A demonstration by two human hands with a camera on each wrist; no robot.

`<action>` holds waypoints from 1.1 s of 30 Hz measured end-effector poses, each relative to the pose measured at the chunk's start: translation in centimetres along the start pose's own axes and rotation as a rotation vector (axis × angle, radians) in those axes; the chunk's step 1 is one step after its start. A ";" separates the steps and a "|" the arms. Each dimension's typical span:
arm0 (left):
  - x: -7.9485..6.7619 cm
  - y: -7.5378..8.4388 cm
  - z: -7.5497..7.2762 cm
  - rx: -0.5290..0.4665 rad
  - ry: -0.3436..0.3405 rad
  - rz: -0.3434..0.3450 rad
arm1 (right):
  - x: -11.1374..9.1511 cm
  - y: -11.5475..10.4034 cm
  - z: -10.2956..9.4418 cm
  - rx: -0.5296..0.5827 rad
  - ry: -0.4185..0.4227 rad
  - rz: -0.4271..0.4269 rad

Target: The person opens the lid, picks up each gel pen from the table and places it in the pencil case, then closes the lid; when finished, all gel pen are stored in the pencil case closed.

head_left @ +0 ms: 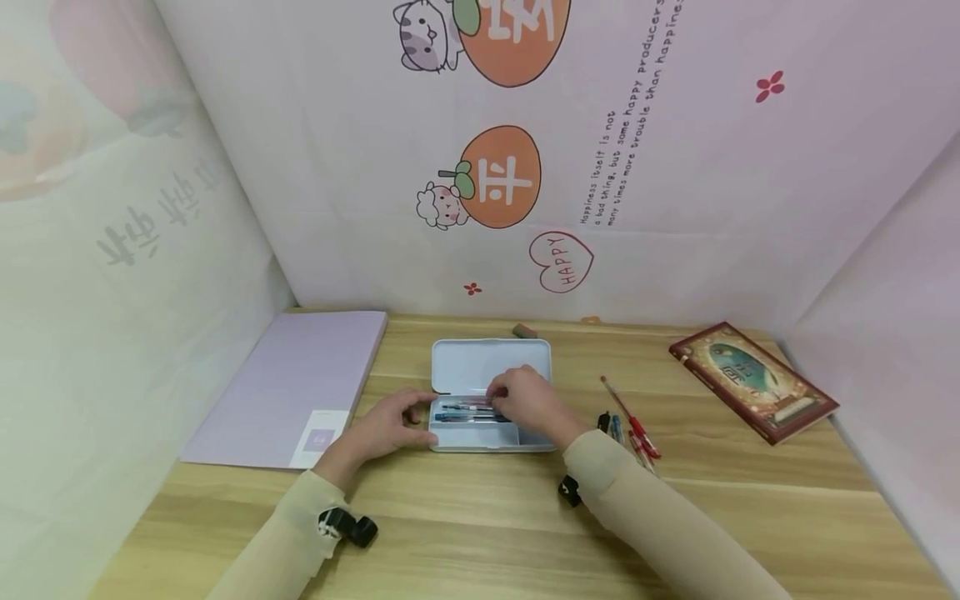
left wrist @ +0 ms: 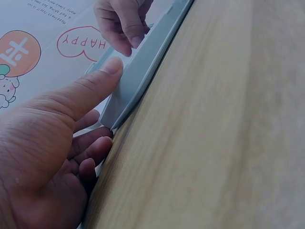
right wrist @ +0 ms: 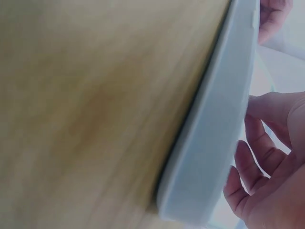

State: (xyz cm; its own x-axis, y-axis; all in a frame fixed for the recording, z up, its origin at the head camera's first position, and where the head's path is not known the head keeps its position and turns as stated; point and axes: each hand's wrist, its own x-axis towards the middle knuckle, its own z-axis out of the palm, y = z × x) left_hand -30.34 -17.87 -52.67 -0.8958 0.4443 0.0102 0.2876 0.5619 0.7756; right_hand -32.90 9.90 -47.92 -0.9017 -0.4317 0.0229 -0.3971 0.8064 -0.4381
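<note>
An open pale blue pencil case (head_left: 474, 436) lies on the table with its lid (head_left: 480, 367) folded back. At its left end my left hand (head_left: 386, 429) grips the case, thumb near the front corner and fingers at the back corner. My right hand (head_left: 528, 400) reaches into the case from the right, thumb and index finger together at a reddish pen (head_left: 477, 402) in the back compartment. Its fingertips are hidden behind the case wall in the right wrist view. Blue and dark pens (head_left: 468, 417) lie lengthwise there; a front compartment is bare.
Several pens, among them a red pen (head_left: 633, 421), lie right of the case. A brownish eraser-like block (head_left: 524, 332) sits behind the lid. A lilac folder (head_left: 300, 375) lies at left, a red-bordered book (head_left: 753, 379) at right. Printed white sheeting encloses the table.
</note>
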 end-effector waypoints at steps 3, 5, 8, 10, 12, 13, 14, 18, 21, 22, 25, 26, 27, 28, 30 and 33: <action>-0.1 0.1 0.0 0.003 -0.003 0.001 | -0.3 -0.1 -0.4 0.019 0.007 0.003; -0.2 0.2 0.0 0.004 -0.003 -0.007 | -0.5 -0.2 -0.7 0.052 0.014 0.002; -0.3 0.1 0.0 0.010 0.000 -0.012 | -0.9 -0.3 -1.5 0.136 0.023 0.004; -0.4 0.1 0.0 0.015 0.004 -0.010 | -1.2 -0.1 -1.9 0.180 0.038 -0.005; -0.4 0.1 -0.1 0.019 0.008 -0.006 | -1.5 0.3 -2.3 0.223 0.042 0.000; -0.4 0.1 -0.1 0.021 0.010 -0.005 | -1.7 0.7 -2.5 0.236 0.045 0.006; -0.5 0.2 -0.1 0.023 0.010 -0.002 | -1.9 1.2 -2.6 0.252 0.052 0.012; -0.5 0.6 0.1 0.025 0.013 0.007 | -3.1 4.0 -3.6 0.315 0.076 0.048; -0.4 0.6 0.2 0.024 0.015 0.006 | -4.1 6.3 -4.4 0.304 0.110 0.081; -0.4 0.5 0.2 0.026 0.014 0.003 | -4.4 7.0 -4.7 0.290 0.118 0.101; -0.2 0.3 0.3 0.027 0.010 0.002 | -5.8 8.9 -5.5 0.278 0.152 0.123; -0.1 0.2 0.3 0.029 0.009 0.002 | -6.4 9.5 -5.7 0.279 0.162 0.127; -0.1 0.2 0.3 0.027 0.006 0.005 | -6.9 10.1 -5.9 0.303 0.169 0.142; -0.1 0.1 0.3 0.026 0.004 0.009 | -7.6 10.6 -6.2 0.334 0.168 0.154; -0.1 0.1 0.2 0.019 0.000 0.016 | -8.7 11.7 -6.5 0.366 0.164 0.176; -0.2 0.0 0.1 0.007 -0.002 0.015 | -10.0 12.9 -6.8 0.384 0.146 0.196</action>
State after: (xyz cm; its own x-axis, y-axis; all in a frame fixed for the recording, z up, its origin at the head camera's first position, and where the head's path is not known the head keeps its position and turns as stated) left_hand -30.15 -17.84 -52.73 -0.8907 0.4541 0.0208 0.3035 0.5601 0.7708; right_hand -30.16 27.42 -47.67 -0.9791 -0.2022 0.0208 -0.1495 0.6471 -0.7476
